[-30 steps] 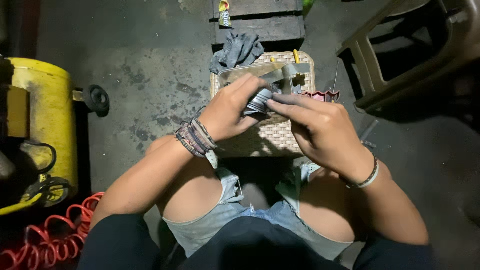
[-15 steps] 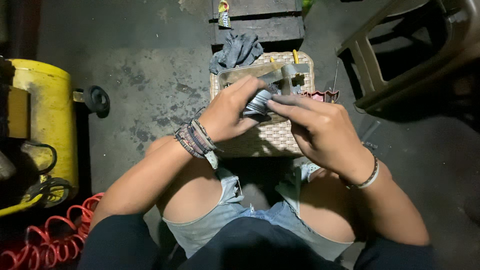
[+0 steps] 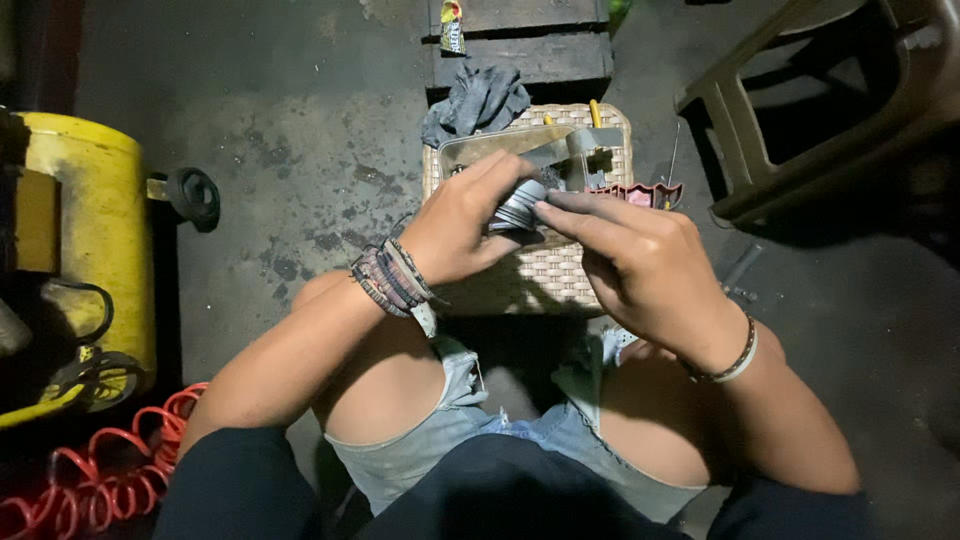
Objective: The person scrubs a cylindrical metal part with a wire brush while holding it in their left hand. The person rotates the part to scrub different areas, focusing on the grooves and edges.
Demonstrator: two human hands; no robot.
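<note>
Both my hands meet over a woven wicker stool (image 3: 545,275) between my knees. A small grey ribbed metal cylinder (image 3: 518,207) sits between them. My left hand (image 3: 465,225), with several bracelets on the wrist, wraps around its left side. From the right, my right hand (image 3: 640,265) grips it, fingers stretched over its top. Most of the part is hidden by my fingers. On the stool behind my hands lies a shallow metal tray (image 3: 500,147) with small tools in it.
A grey rag (image 3: 480,100) hangs over the stool's far edge by a wooden pallet (image 3: 520,45). A yellow compressor tank (image 3: 85,230) with a black wheel (image 3: 195,195) stands left, a red coiled hose (image 3: 90,480) below it. A plastic stool (image 3: 800,120) is at the upper right.
</note>
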